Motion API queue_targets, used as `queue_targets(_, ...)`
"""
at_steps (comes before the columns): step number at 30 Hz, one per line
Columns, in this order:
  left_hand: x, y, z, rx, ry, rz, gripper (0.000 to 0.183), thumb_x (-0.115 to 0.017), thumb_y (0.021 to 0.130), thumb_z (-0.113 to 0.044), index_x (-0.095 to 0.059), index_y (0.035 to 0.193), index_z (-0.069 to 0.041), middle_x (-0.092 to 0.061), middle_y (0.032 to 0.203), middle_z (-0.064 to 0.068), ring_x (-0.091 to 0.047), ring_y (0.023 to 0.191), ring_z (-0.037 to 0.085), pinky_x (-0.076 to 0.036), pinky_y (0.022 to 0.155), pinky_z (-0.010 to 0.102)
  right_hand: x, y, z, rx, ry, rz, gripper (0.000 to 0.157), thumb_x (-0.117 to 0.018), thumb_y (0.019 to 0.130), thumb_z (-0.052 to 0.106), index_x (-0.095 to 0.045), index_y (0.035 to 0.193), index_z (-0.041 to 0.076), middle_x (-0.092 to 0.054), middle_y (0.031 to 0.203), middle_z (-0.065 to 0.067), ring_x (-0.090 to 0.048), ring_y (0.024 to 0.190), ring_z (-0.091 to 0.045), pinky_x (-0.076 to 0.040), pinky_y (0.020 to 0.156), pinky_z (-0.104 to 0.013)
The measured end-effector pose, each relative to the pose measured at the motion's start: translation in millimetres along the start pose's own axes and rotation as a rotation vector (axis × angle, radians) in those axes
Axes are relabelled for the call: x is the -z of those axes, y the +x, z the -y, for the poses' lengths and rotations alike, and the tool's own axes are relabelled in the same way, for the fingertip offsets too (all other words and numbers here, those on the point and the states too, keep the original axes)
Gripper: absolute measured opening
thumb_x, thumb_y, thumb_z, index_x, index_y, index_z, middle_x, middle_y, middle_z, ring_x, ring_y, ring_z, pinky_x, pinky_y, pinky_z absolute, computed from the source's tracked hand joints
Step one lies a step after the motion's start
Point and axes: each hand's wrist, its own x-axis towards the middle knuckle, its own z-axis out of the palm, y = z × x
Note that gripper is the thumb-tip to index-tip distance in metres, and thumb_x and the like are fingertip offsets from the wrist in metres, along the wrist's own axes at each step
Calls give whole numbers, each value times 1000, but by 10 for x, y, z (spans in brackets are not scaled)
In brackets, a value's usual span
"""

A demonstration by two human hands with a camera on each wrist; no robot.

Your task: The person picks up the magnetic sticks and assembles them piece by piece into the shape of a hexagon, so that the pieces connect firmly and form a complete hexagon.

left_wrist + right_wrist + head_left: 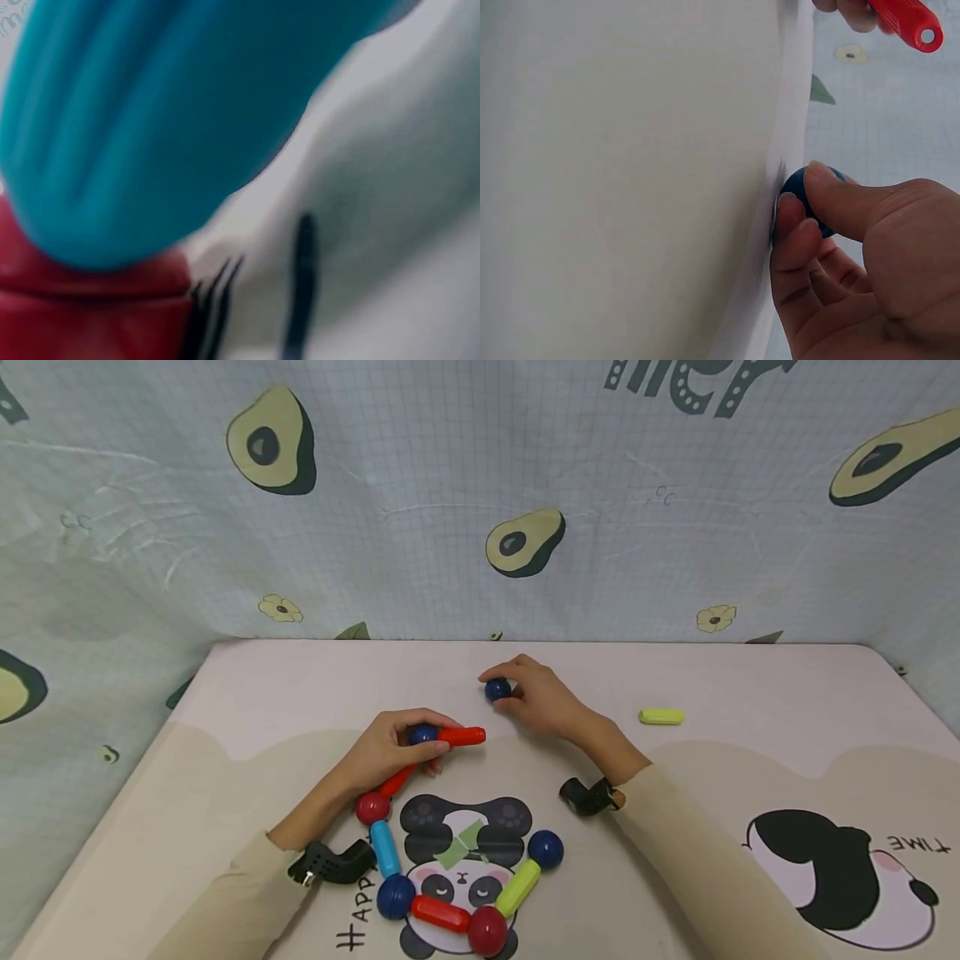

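My left hand (382,750) grips a dark blue ball (423,734) partly covered by its fingers, with a red rod (467,737) pointing right from it. From there a chain runs on through another red rod (396,782), a red ball (372,808), a light blue rod (386,849) and more pieces. Farther back, my right hand (546,703) pinches a separate dark blue ball (497,690) between thumb and fingers at the table top. In the right wrist view the same blue ball (795,184) is partly hidden by the thumb. The red rod's (911,26) end shows a hole.
A loose yellow-green rod (662,717) lies to the right of the right hand. Near the front, the chain bends through a blue ball (396,897), a red rod (441,913), a red ball (487,932) and a yellow-green rod (518,888) to a blue ball (545,849).
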Motion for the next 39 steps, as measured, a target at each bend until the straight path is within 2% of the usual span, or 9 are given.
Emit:
queue_targets(8, -9, -1, 0, 2, 13, -6, 28, -64, 91, -7, -63, 119, -1, -64, 77, 15, -63, 65, 27, -56, 67, 34, 38, -144, 9, -1, 28, -31, 37, -73, 85, 11, -63, 121, 12, -56, 108, -9, -58, 83, -19, -50, 76, -31)
queue_targets(17, -5, 0, -20, 6, 34, -28, 27, -65, 91, -9, -65, 117, -3, -64, 78, 15, -62, 62, 28, -56, 63, 34, 79, -396, 144, 106, 69, -59, 42, -75, 83, 12, -63, 123, 13, -57, 110, -5, -60, 83, -14, -52, 73, -28)
queue_targets(24, 2, -2, -10, 11, 15, -33, 27, -66, 90, -9, -65, 116, -4, -63, 78, 16, -61, 61, 29, -55, 64, 34, 122, -532, 233, 135, 100, -54, 44, -76, 82, 15, -61, 124, 16, -58, 111, -1, -59, 84, -12, -52, 72, -27)
queue_targets(39, -7, 14, -2, -5, -13, -56, 26, -67, 90, -10, -65, 115, -3, -62, 76, 16, -61, 61, 30, -56, 63, 35, 104, -555, 317, 202, 111, -58, 43, -76, 82, 14, -61, 123, 13, -58, 112, -2, -60, 84, -11, -52, 72, -25)
